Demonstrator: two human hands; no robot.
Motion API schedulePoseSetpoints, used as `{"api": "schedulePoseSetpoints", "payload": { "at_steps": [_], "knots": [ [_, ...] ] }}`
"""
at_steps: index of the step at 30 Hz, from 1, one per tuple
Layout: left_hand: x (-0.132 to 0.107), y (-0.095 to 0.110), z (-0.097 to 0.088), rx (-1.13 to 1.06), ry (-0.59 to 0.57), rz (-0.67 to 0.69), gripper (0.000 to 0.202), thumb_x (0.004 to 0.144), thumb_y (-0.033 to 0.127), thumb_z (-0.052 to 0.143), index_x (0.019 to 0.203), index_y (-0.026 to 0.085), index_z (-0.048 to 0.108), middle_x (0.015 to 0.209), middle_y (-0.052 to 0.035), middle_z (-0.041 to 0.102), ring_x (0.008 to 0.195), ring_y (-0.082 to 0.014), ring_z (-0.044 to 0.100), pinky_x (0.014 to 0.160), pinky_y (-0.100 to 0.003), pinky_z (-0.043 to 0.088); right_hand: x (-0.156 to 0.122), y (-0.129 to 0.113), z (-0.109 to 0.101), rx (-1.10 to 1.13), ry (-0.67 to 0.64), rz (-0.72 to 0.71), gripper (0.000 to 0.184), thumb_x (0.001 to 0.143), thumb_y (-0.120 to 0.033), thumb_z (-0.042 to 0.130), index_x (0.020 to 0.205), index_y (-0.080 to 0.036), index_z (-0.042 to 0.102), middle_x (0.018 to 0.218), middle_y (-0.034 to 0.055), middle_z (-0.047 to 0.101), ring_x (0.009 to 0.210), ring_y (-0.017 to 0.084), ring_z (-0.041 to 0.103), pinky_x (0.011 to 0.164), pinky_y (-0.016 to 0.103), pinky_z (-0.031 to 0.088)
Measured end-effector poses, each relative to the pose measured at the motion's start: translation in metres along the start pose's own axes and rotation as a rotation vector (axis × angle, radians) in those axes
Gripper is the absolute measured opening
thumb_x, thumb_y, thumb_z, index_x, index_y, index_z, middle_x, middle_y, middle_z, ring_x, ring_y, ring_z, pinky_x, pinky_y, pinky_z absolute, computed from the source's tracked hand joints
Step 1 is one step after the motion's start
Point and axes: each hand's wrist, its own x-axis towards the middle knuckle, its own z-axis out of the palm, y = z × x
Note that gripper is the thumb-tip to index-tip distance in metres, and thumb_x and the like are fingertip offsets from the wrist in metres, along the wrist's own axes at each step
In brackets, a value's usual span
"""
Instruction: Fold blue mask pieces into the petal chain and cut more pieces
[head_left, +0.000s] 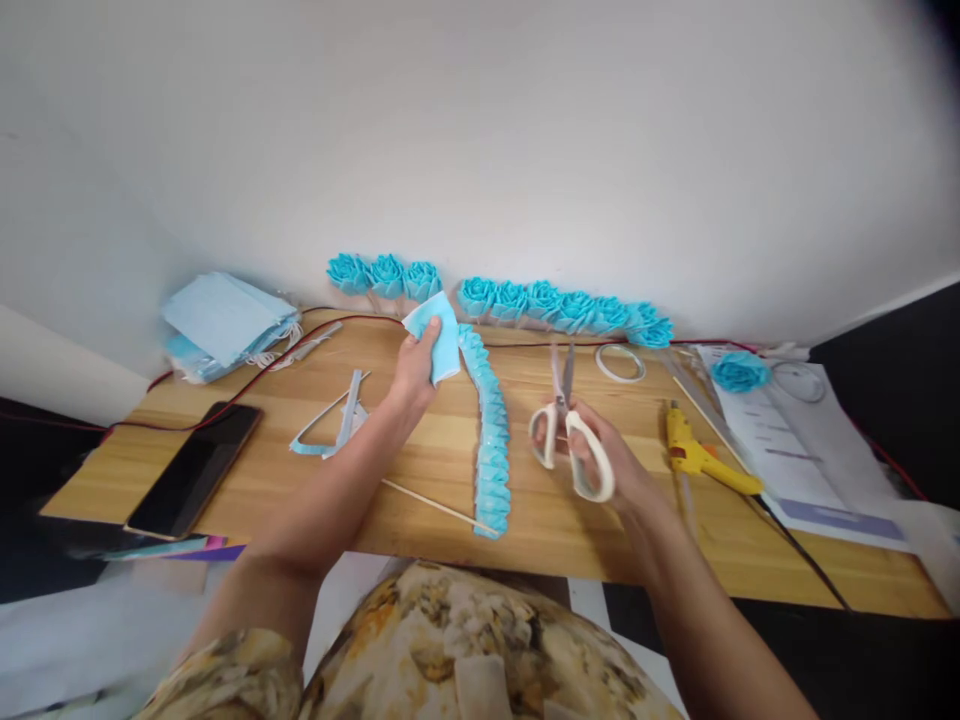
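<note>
My left hand (pixel 417 365) grips a light blue folded face mask piece (pixel 445 350), thumb on top, raised over the back of the wooden table. In my right hand (pixel 600 440) is a pair of scissors (pixel 562 410) with cream handles; its blades are spread and point away from me. Between my hands lies a long strip of pleated blue petals (pixel 492 430), with a thin wooden stick (pixel 435 505) whose end rests on its near end. Cut-off mask edging (pixel 349 415) is by my left forearm.
Blue fabric roses (pixel 544 297) line the wall, and one more rose (pixel 740 371) lies on papers (pixel 802 450) at right. A yellow glue gun (pixel 697 455), a white ring (pixel 620 363), a phone (pixel 195 470), stacked masks (pixel 229 315) and a red-black cord (pixel 262 375) are on the table.
</note>
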Motion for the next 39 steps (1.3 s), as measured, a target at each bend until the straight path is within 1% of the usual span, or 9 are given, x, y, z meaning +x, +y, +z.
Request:
{"api": "schedulePoseSetpoints", "payload": {
  "at_steps": [2, 4, 8, 11, 15, 20, 27, 31, 39],
  "knots": [
    [0.002, -0.001, 0.0, -0.02, -0.003, 0.004, 0.033, 0.076, 0.042, 0.081, 0.085, 0.017, 0.062, 0.054, 0.0072, 0.051, 0.047, -0.0079, 0.049, 0.052, -0.021, 0.043, 0.001, -0.007, 0.021, 0.203, -0.125, 0.009, 0.066, 0.078, -0.077, 0.058, 0.123, -0.029, 0.059, 0.104, 0.0116, 0.069, 0.088, 0.028, 0.068, 0.076, 0.042, 0.055],
    [0.002, 0.0, 0.001, -0.03, -0.009, 0.012, 0.033, 0.076, 0.041, 0.082, 0.086, 0.016, 0.063, 0.053, 0.0072, 0.051, 0.047, -0.0079, 0.049, 0.052, -0.021, 0.043, 0.001, -0.012, 0.039, 0.334, -0.223, 0.041, 0.07, 0.076, -0.079, 0.059, 0.123, -0.028, 0.06, 0.101, 0.0113, 0.068, 0.088, 0.028, 0.068, 0.083, 0.046, 0.055],
    [-0.002, 0.004, 0.004, -0.055, -0.013, 0.03, 0.028, 0.078, 0.036, 0.081, 0.085, 0.014, 0.064, 0.054, 0.0067, 0.053, 0.046, -0.0068, 0.047, 0.053, -0.021, 0.042, 0.001, -0.01, 0.063, 0.466, -0.382, 0.071, 0.066, 0.081, -0.074, 0.059, 0.125, -0.025, 0.062, 0.099, 0.0108, 0.067, 0.087, 0.024, 0.065, 0.085, 0.046, 0.054],
    [-0.004, 0.006, 0.006, -0.074, 0.003, 0.028, 0.024, 0.08, 0.032, 0.079, 0.084, 0.014, 0.064, 0.055, 0.0065, 0.054, 0.046, -0.0064, 0.046, 0.053, -0.02, 0.043, -0.001, -0.001, 0.072, 0.5, -0.431, 0.091, 0.06, 0.086, -0.068, 0.058, 0.126, -0.024, 0.062, 0.097, 0.0105, 0.066, 0.088, 0.022, 0.064, 0.084, 0.044, 0.055],
    [-0.004, 0.006, 0.007, -0.092, 0.01, 0.031, 0.02, 0.083, 0.029, 0.077, 0.084, 0.013, 0.065, 0.056, 0.0055, 0.057, 0.047, -0.0066, 0.048, 0.054, -0.02, 0.045, 0.0, 0.006, 0.077, 0.537, -0.435, 0.124, 0.053, 0.09, -0.062, 0.057, 0.127, -0.024, 0.062, 0.099, 0.0102, 0.066, 0.092, 0.022, 0.064, 0.082, 0.04, 0.055],
    [-0.005, 0.006, 0.006, -0.105, 0.03, 0.029, 0.022, 0.081, 0.03, 0.079, 0.084, 0.013, 0.065, 0.06, 0.0037, 0.06, 0.055, -0.0088, 0.056, 0.061, -0.021, 0.049, 0.003, 0.0, 0.081, 0.575, -0.413, 0.145, 0.057, 0.088, -0.061, 0.061, 0.132, -0.025, 0.059, 0.095, 0.0085, 0.067, 0.091, 0.021, 0.064, 0.08, 0.039, 0.056],
    [-0.007, 0.007, 0.008, -0.166, 0.024, 0.052, 0.019, 0.081, 0.025, 0.079, 0.083, 0.013, 0.065, 0.056, 0.0071, 0.056, 0.049, -0.0048, 0.05, 0.054, -0.016, 0.043, 0.005, -0.002, 0.083, 0.614, -0.411, 0.129, 0.055, 0.089, -0.059, 0.061, 0.131, -0.022, 0.06, 0.093, 0.0076, 0.066, 0.088, 0.02, 0.064, 0.08, 0.039, 0.057],
    [-0.009, 0.006, 0.008, -0.111, 0.025, 0.091, 0.021, 0.079, 0.029, 0.079, 0.082, 0.014, 0.065, 0.061, 0.0051, 0.061, 0.056, -0.0074, 0.056, 0.059, -0.018, 0.044, 0.009, -0.003, 0.085, 0.625, -0.38, 0.133, 0.053, 0.09, -0.058, 0.062, 0.129, -0.023, 0.061, 0.094, 0.0077, 0.067, 0.088, 0.02, 0.063, 0.08, 0.039, 0.058],
    [-0.015, 0.0, 0.011, -0.034, -0.001, 0.129, 0.033, 0.072, 0.04, 0.084, 0.082, 0.014, 0.065, 0.062, 0.0042, 0.062, 0.057, -0.0094, 0.057, 0.059, -0.021, 0.044, 0.02, 0.0, 0.091, 0.68, -0.33, 0.147, 0.047, 0.085, -0.058, 0.068, 0.118, -0.024, 0.064, 0.094, 0.0061, 0.068, 0.085, 0.02, 0.064, 0.077, 0.039, 0.058]
  ]
}}
